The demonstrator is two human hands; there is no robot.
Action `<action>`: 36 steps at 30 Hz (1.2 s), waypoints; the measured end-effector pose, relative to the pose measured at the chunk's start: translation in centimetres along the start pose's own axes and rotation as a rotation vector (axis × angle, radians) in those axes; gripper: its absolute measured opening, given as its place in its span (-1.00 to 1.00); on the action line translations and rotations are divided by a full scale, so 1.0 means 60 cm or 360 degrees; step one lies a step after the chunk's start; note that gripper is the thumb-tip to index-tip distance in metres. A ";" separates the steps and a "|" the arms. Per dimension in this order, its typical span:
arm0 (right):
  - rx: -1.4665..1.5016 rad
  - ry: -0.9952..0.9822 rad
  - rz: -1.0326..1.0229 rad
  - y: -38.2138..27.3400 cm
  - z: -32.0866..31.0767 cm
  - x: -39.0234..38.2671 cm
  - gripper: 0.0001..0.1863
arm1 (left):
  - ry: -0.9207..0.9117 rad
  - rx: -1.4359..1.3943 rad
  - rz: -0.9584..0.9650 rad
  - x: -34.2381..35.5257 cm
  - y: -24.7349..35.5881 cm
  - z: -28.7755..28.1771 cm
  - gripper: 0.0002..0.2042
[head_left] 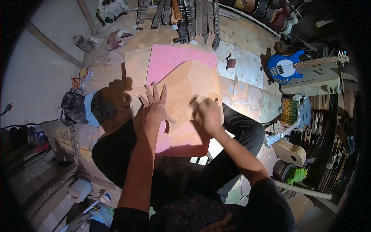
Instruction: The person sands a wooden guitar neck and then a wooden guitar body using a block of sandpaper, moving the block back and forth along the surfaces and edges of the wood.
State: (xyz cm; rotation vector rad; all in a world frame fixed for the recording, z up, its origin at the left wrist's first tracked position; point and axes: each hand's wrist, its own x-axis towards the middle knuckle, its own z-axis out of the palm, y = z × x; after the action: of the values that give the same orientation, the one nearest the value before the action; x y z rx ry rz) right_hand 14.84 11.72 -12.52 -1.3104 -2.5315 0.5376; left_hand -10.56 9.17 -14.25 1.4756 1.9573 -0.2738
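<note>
A pale, unpainted wooden guitar body (189,79) lies flat on a pink sheet (166,58), over my lap. Beneath the sheet is a tan board (135,63). My left hand (155,108) presses on the left part of the body, fingers spread and palm down. On the right part rests my right hand (208,115), curled and smeared by motion. A dark edge shows by its fingertips; what it holds is too blurred to name.
Guitar necks (189,19) lie in a row at the far side. A blue bass guitar (286,67) and a small pale guitar body (290,152) are at the right. Dark bags (77,106) and a tin (85,72) sit left. A reddish-brown scrap (230,63) lies on the floor tiles.
</note>
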 end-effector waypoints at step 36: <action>-0.0028 -0.0125 -0.0222 0.036 -0.011 -0.027 -0.51 | 0.0071 0.0028 0.0038 -0.002 0.007 0.005 0.75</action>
State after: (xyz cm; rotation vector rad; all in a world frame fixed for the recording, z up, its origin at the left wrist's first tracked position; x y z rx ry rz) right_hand 17.60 11.70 -12.92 -1.1286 -2.6721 0.5485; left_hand -10.06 9.06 -14.35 1.5274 1.9758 -0.2498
